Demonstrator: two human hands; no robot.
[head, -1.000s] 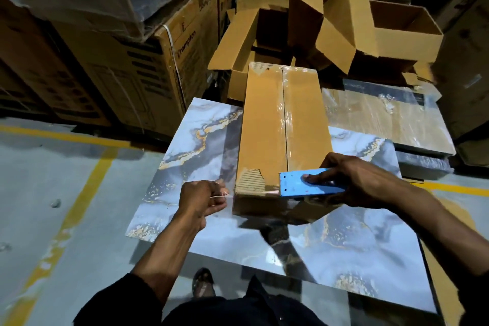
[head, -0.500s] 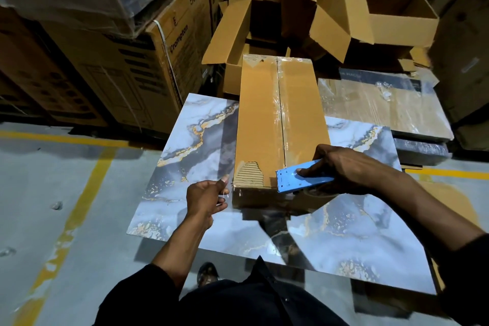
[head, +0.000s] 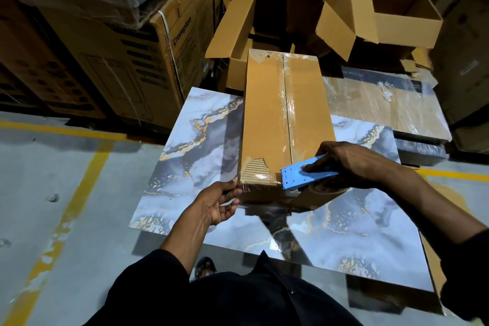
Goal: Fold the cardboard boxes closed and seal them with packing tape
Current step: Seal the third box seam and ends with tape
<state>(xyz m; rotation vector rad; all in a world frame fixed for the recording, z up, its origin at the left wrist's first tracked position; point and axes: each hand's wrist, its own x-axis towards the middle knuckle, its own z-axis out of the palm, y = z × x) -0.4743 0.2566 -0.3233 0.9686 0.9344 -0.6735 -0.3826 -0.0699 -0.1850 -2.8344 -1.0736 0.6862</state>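
A long brown cardboard box (head: 267, 119) lies closed on a marble-patterned slab (head: 201, 140), its centre seam covered by clear tape. The near left corner has torn paper that bares the corrugation. My right hand (head: 349, 164) grips a blue tape dispenser (head: 304, 174) at the box's near edge, right of the seam. Clear tape (head: 260, 178) runs along that near edge from the dispenser to the left corner. My left hand (head: 219, 202) is at that corner, fingers apart and pressing the tape end against the box side.
Open empty cartons (head: 352, 10) are piled behind the box. A printed carton stack (head: 137, 61) stands at the left. A plastic-wrapped flat panel (head: 383, 103) lies at the right. Grey floor with yellow lines (head: 71, 209) is on the left. My shoe (head: 205, 267) shows below the slab.
My left hand has opened from a pinch on the tape end and moved right onto the box's near left corner. The dispenser stays at the near edge.
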